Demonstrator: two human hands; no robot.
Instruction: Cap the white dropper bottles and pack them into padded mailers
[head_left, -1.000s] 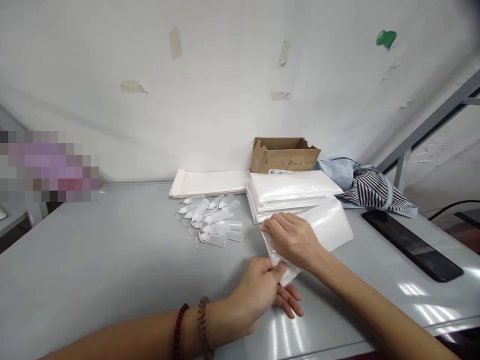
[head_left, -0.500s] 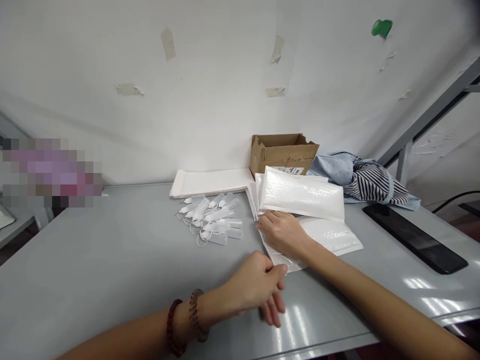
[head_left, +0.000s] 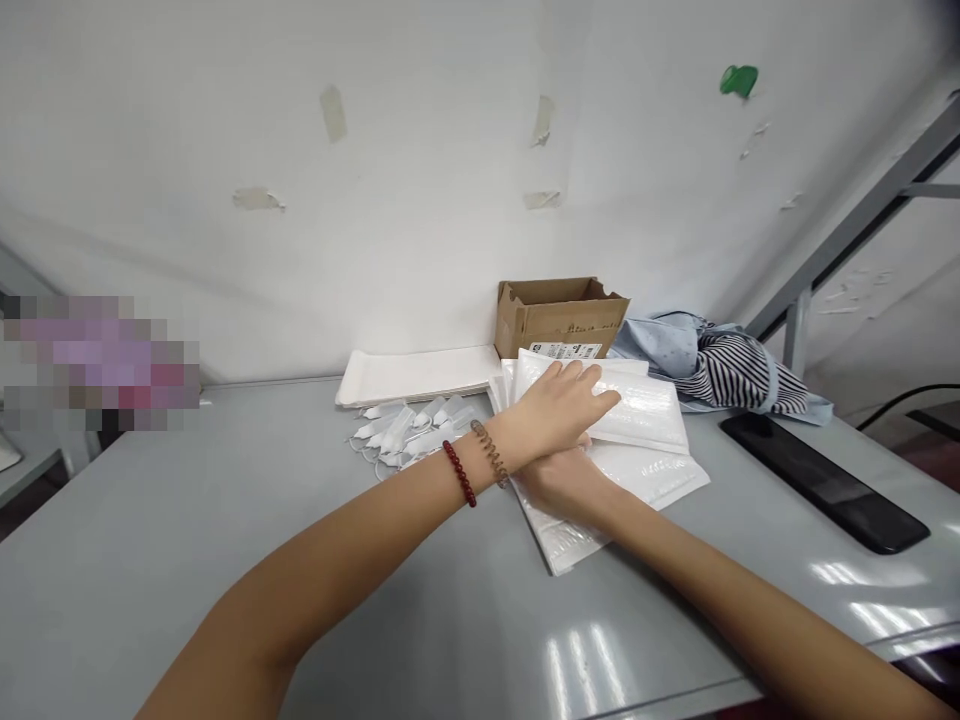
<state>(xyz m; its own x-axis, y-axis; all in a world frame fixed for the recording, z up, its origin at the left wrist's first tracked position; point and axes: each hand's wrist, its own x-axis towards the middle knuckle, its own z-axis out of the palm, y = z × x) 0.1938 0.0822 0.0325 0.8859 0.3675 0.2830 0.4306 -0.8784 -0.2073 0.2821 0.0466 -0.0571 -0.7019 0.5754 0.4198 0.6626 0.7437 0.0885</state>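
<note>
The grey tabletop (head_left: 187,520) fills the lower part of the frame, and the white padded envelopes lie on it a little to the right of the centre. The lower envelope (head_left: 652,480) has its long axis from lower left towards the right, rising slightly; the upper envelope (head_left: 645,415) lies over it, also lengthwise from left to right, but its right end sinks a little, so the two axes are not parallel. Behind them, above in the frame, stands an open cardboard box (head_left: 570,325). Both hands are at the left end of these envelopes, and this is the important relation: the greater length of each envelope extends to the right, away from the fingers. The left hand (head_left: 559,405) comes from the lower left, crosses above the other one and is the nearer to the upper envelope; its fingers are moderately spread over the white surface, though I cannot tell if they pinch it. The right hand (head_left: 562,485) lies beneath the left wrist, against the lower envelope; its fingers are mostly covered, so I cannot tell their grip. Smallest are the clear bottles (head_left: 397,428), left of the envelopes, partly hidden by the left forearm.
</note>
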